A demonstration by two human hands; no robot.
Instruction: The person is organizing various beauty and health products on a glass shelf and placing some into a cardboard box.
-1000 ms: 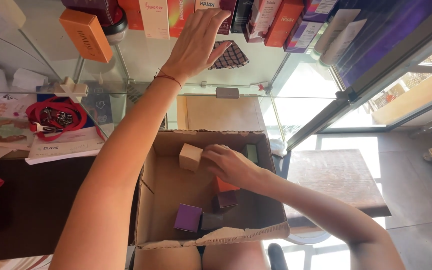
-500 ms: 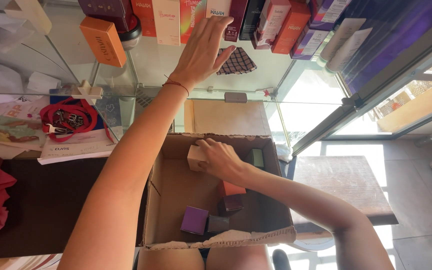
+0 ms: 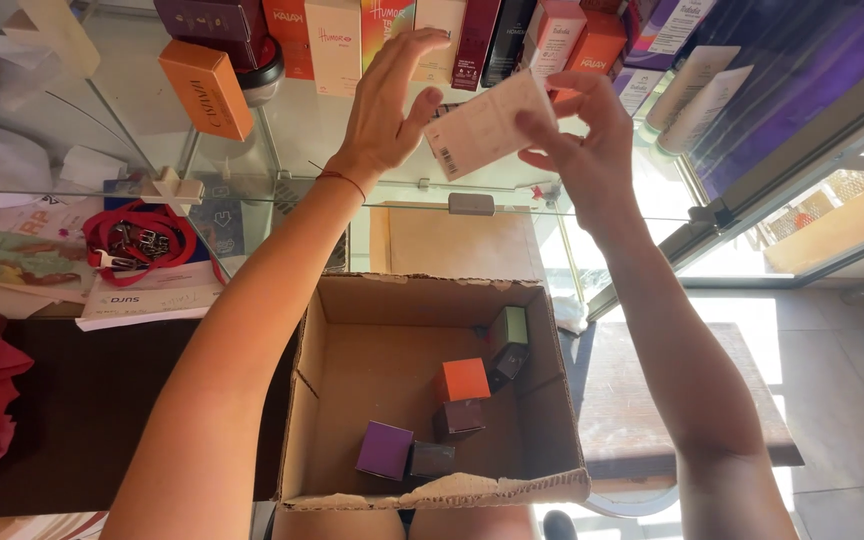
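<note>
Head view: I'm holding a pale box (image 3: 489, 125) up by the glass shelf (image 3: 252, 190), right hand (image 3: 587, 150) pinching its edge, left hand (image 3: 387, 105) spread open against it. I'm judging this the shelving step; next it needs a free slot among the upright boxes (image 3: 337, 45).

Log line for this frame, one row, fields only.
left hand: touching pale box | right hand: holding pale box | location: before glass shelf | below: open cardboard box, small boxes inside
</note>
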